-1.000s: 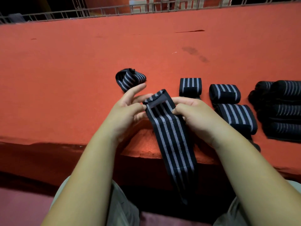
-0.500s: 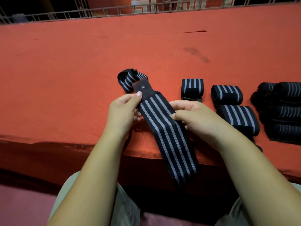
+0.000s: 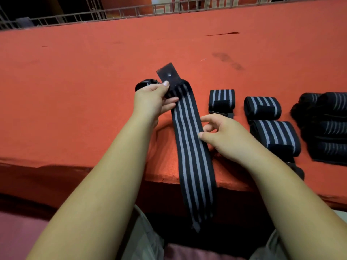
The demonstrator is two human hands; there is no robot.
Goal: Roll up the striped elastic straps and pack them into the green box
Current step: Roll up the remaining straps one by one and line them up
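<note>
Two hands: both are on one striped strap [image 3: 189, 139], the left hand [image 3: 154, 99] at its far end and the right hand [image 3: 223, 136] nearer the body, at about mid-length.
Left hand: thumb and curled fingers pinch the strap just under its black tab [image 3: 168, 74], holding that end lifted off the desk [image 3: 75, 91].
Right hand: the fingers are loosely spread and half bent, and the thumb tip touches the strap's right edge; it grips nothing that shows.
Strap's lie: the long axis runs away from the body, leaning a little left at the far end. From the tab it crosses the desk, passes over the near edge and hangs toward the lap, tail end free.
Key relation: the tab end, where a roll would likely start, sits in the left hand; the free length lies toward the body, below both hands.
Strap's look: flat, unrolled, black with grey lengthwise stripes, no twist visible; the tab is plain and dark.
Beside: a part-rolled strap [image 3: 144, 84] lies just behind the left hand, three rolled straps [image 3: 262, 106] lie to the right, and a dark pile [image 3: 326, 126] of more lies farther right.
Green box: not in view.
Stage: by my judgement, rolling of this strap has not yet begun.
</note>
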